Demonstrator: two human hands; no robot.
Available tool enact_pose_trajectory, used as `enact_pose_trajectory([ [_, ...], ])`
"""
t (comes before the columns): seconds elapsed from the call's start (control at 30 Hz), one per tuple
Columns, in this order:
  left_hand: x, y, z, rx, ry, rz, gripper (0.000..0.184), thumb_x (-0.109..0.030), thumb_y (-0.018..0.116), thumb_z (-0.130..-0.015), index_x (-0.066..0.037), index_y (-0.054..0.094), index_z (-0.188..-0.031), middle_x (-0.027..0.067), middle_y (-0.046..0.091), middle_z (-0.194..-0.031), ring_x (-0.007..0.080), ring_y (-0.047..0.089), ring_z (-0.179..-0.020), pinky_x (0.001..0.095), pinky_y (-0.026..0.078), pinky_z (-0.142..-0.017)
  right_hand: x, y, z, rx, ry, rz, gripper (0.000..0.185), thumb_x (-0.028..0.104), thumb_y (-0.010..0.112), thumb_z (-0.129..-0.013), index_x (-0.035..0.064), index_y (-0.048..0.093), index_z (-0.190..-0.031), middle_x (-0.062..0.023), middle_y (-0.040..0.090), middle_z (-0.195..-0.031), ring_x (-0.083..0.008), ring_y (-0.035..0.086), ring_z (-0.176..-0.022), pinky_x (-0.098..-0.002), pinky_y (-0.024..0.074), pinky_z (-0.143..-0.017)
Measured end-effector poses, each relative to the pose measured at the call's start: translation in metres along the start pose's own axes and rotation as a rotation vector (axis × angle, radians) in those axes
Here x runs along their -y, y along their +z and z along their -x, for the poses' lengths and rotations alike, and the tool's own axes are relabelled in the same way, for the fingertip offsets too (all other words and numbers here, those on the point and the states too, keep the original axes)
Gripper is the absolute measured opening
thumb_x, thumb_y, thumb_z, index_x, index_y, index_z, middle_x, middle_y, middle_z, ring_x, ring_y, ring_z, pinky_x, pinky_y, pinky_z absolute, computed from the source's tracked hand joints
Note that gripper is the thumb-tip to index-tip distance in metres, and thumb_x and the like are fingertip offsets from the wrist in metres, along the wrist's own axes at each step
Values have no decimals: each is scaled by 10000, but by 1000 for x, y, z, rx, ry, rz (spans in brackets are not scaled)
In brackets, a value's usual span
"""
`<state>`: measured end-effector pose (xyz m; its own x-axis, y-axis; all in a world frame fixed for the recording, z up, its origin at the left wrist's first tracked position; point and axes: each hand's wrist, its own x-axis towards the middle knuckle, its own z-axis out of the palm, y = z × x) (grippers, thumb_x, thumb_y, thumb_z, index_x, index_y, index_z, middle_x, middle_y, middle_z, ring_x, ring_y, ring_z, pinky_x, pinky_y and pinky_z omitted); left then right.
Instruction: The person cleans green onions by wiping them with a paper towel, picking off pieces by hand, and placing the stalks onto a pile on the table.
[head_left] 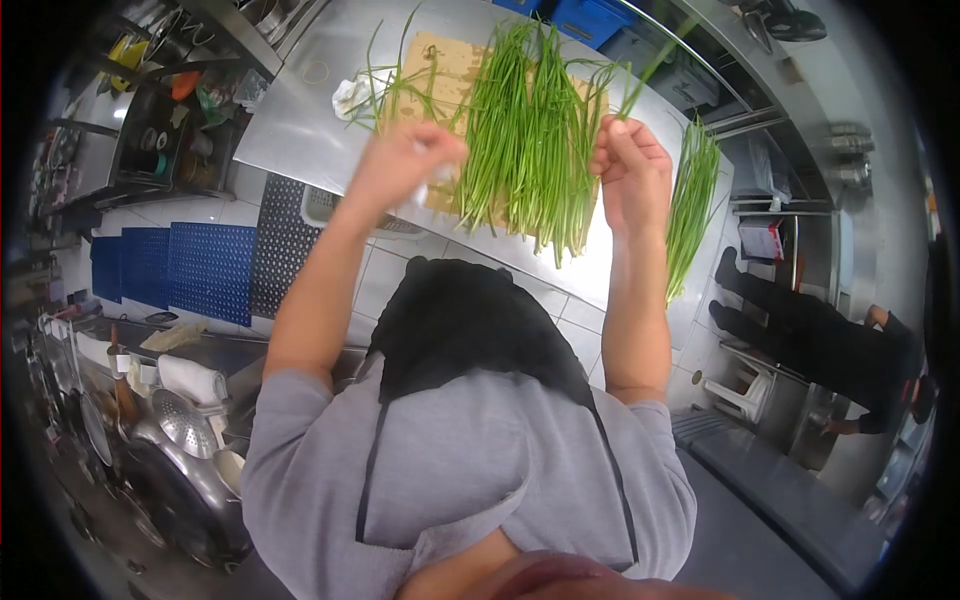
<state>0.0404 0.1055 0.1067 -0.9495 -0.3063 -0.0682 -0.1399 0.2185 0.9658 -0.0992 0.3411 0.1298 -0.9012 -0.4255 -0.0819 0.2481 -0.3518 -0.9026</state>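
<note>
A working kitchen surrounds us, with a pale tiled floor (385, 285) running beneath the station and to both sides. Across the far middle stretches our steel worktop (290, 130), its surface bright with glare toward the right. A dark grey bench (770, 500) fills the near right. Off to the right, a co-worker in dark clothing (810, 315) stands near shelving and a white stool (740, 390). Blue perforated mats (210, 270) lie on the left, beside a darker mat (275, 240).

Our black apron (470, 310) blocks the view of the floor just before the worktop. A tan board (450, 58) rests on the steel, mostly covered by a wide bunch of long green stalks (530, 140), whose pale ends run past its near edge. A second bunch (690, 210) lies directly on the worktop to the right, apart from the first. At far right of centre sit blue crates (590, 20); at near left, a perforated skimmer (183, 422) lies among pans.

Our right hand (635, 165), beside the main bunch, pinches a green strand (655, 65) between thumb and fingers. Our left hand (410, 165) blurs over the board's left side, fingers bent toward the thumb; we cannot tell whether they grip anything. Beyond it, stray stalks (375, 65) trail across a crumpled white cloth (357, 97).
</note>
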Motion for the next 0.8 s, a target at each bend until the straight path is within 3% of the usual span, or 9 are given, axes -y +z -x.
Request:
enact_pose_trajectory([
  [0.03,5,-10,-16,-112,-57,-9,179,-183,700,-842,-6,715,-826,40,676,-742,106,605,-707,262,478,-671,-3,3,3,15,7,33,88,112,637,-918,25,626,-929,-37,643,-766,-90,566,-617,-234,472,-560],
  [0.1,20,-31,-47,-280,106,-167,241,-246,697,-849,-7,725,-867,37,692,-760,122,630,-732,285,494,-689,-9,12,7,47,25,40,85,111,643,-914,28,628,-920,-40,649,-778,-90,572,-625,-235,477,-567],
  [0.2,33,-48,-69,-365,-38,-1024,320,-310,692,-855,-6,727,-948,37,710,-792,140,650,-764,316,502,-704,-16,25,14,79,76,77,84,115,634,-919,35,631,-895,-34,654,-796,-79,566,-627,-232,475,-574],
  [0.3,18,-44,-55,-375,-64,-863,350,-330,667,-883,-8,720,-1008,45,720,-870,155,656,-813,343,509,-735,-24,21,18,117,140,132,91,123,625,-924,41,632,-887,-31,659,-820,-62,554,-630,-226,466,-576],
  [0.4,9,-17,-35,52,-100,-51,310,-298,622,-924,-20,718,-1020,36,714,-957,139,649,-807,317,513,-732,-26,22,23,122,190,163,87,124,634,-916,43,637,-887,-31,659,-818,-63,552,-633,-225,463,-576],
  [0.57,3,46,-19,215,-201,630,251,-225,636,-930,17,693,-897,100,689,-1066,119,629,-866,266,500,-757,-33,24,38,210,353,205,103,124,642,-903,36,651,-851,-18,651,-760,-70,552,-610,-228,463,-564],
  [0.67,6,62,-15,102,-265,824,233,-199,659,-921,24,676,-855,125,676,-1087,108,622,-888,262,495,-754,-37,21,47,200,383,286,108,112,634,-898,26,656,-837,-24,657,-741,-79,565,-600,-231,463,-546],
  [0.8,12,82,-1,62,-118,668,215,-185,656,-925,28,677,-941,92,669,-1077,71,599,-799,242,478,-697,-43,15,54,103,349,306,103,107,623,-901,11,650,-873,-41,665,-744,-89,586,-608,-233,462,-535],
])
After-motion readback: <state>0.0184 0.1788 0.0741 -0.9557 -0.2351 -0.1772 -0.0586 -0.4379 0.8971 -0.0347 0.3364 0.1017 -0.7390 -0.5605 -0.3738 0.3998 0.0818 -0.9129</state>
